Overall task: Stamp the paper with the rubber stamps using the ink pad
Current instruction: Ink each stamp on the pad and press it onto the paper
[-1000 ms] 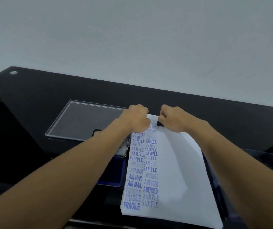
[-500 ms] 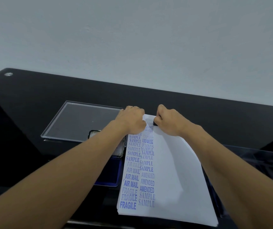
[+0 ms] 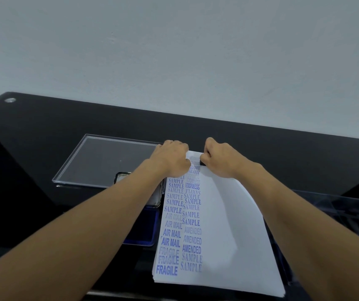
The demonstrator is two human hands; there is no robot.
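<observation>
Little has changed since the earlier frames: both of your hands stay at the 12 o'clock end of the paper (image 3: 228, 224), only drifted a little toward 9 o'clock. Your right hand (image 3: 220, 159) has its fingers curled tight round the rubber stamp (image 3: 202, 163), of which only a dark corner shows, and holds it against the sheet just beyond the "FAX OUT" marks. Your left hand (image 3: 172, 158), at 9 o'clock of the right, is curled into a fist with the knuckles resting on the far left corner; nothing can be seen inside it. Both forearms reach out almost straight, wrists low.

To print well, I think you should press straight down, with equal weight on both ends of the stamp, do not rock it, then lift it vertically so the ink does not smear. Keep the left fist on the paper while you lift. The ink pad (image 3: 143, 231) lies at 9 o'clock of the sheet, partly under your left forearm.
</observation>
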